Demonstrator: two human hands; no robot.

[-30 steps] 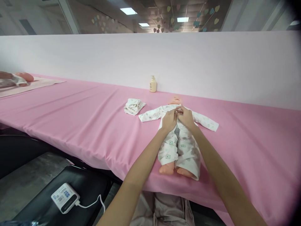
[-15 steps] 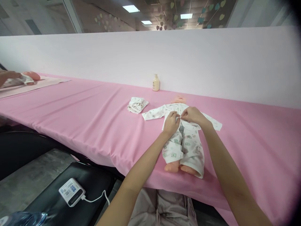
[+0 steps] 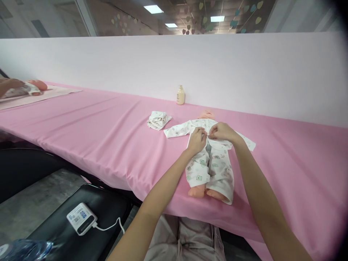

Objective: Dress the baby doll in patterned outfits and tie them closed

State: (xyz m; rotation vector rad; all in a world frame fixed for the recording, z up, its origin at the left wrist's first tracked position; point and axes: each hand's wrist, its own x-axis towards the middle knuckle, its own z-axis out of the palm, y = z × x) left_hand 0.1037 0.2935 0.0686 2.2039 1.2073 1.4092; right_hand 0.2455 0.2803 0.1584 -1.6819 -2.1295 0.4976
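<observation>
A baby doll lies on its back on the pink-covered table, dressed in a white printed romper. Its bare feet point toward me and its sleeves are spread flat. My left hand and my right hand meet over the doll's chest. Each pinches one edge of the romper's front opening, fingers closed on the cloth. The doll's face is partly hidden behind my hands.
A folded white garment lies left of the doll. A cream pump bottle stands by the white partition. Far left, another person's hand rests on a second doll. Below the table edge, a white device with a cable lies on a black seat.
My hands slid from the romper's collar a little down the chest and stay pinched on the front edges. The view shifted slightly.
</observation>
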